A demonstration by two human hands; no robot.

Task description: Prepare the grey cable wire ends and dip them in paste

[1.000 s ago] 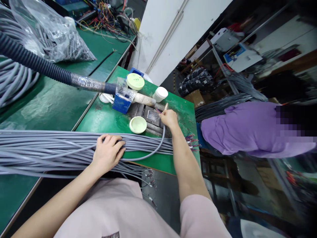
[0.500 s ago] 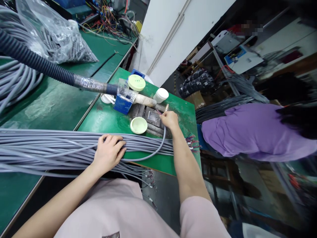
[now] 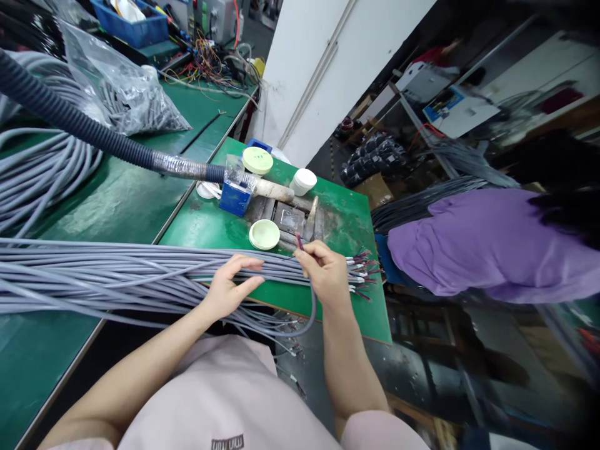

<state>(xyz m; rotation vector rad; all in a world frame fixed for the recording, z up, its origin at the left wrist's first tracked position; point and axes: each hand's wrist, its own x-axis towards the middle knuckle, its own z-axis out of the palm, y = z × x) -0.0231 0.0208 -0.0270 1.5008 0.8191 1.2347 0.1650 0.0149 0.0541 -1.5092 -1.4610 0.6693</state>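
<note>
Your right hand [image 3: 328,275] is closed in a pinch on a single gray cable [image 3: 312,306], with its purple tip [image 3: 300,244] poking out ahead of your fingers. The cable drops below that hand and loops past the bench edge [image 3: 344,323]. Your left hand [image 3: 229,289] is open, fingers spread over the cable bundle [image 3: 117,276]; you cannot tell whether they press on it or only hover.

If the loop snags on the bundle or the edge, a sharp pull could drag the tip out of your pinch or bend it. The colored wire ends [image 3: 363,272] just beyond your right hand could catch on your wrist and tangle. Ahead of that hand, a green lid [image 3: 264,234] and a metal block [image 3: 289,219] sit close enough to knock. Open green bench lies beyond the wire ends, and past it stands a co-worker in purple [image 3: 487,244].
</note>
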